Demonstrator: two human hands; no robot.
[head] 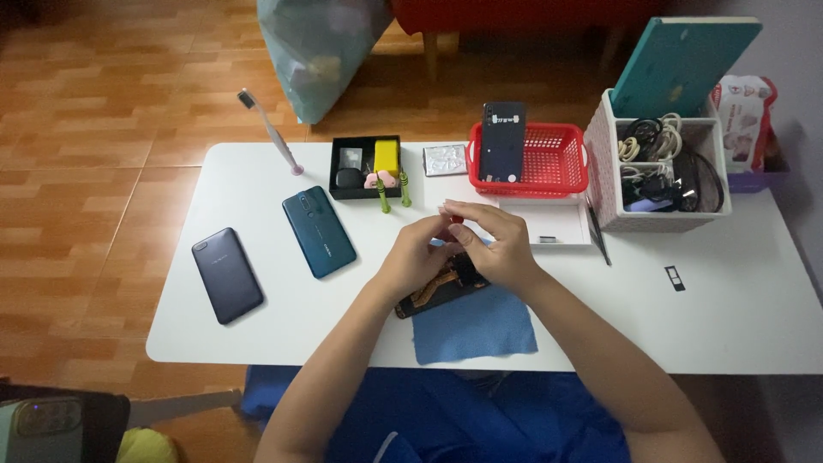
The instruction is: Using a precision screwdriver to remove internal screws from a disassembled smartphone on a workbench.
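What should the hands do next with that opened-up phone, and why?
Probably lower the small red piece toward the opened phone. Both hands, left hand and right hand, pinch it together just above the phone, which lies with its insides showing on the blue cloth. What the piece is stays too small to tell.

Left arm: bare, rising from the lower left of the frame toward the centre, forearm angled up and to the right.
Left hand (417, 254): just left of centre, fingers curled inward, tips meeting the other hand.
Right arm: bare, coming in from the lower right, angled up and to the left.
Right hand (493, 243): centre frame, knuckles up, fingers bent in a pinch against the left fingertips.
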